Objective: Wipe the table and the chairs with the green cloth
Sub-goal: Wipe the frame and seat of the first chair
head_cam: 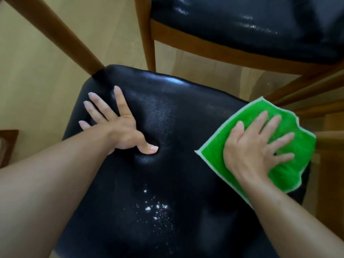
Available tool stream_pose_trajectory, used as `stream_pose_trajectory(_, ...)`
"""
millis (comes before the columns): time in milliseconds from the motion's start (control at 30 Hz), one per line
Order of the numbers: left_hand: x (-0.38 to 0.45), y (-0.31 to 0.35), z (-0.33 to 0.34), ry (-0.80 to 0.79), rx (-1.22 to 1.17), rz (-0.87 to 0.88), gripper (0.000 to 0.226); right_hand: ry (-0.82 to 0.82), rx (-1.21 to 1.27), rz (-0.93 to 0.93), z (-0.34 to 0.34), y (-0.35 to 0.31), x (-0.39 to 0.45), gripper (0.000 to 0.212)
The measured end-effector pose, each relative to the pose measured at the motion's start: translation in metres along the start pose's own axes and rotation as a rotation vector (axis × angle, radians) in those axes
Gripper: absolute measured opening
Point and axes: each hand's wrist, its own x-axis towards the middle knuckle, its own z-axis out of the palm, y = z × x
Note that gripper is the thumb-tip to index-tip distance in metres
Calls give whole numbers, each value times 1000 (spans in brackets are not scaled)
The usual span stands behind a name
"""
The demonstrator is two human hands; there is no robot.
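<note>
A black padded chair seat (178, 116) fills the middle of the head view. My left hand (119, 125) presses flat on its left part with fingers spread, the thumb denting the cushion. The green cloth (242, 138) lies spread on the seat's right edge, partly hanging over it. My right hand (258, 148) lies flat on the cloth with straight, spread fingers. White crumbs and specks (156, 207) are scattered on the seat's near middle.
A second chair with a black seat (242, 21) and brown wooden frame (204, 45) stands just beyond. A wooden bar (55, 32) slants from the upper left to the seat's corner. Wooden rails (307, 90) lie at the right. Pale floor (37, 90) shows on the left.
</note>
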Motion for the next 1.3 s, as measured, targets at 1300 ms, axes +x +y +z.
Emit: stream_pose_trajectory(1300, -33, -118, 89, 515, -342, -45, 103, 4, -131, -572, 16, 38, -65, 71)
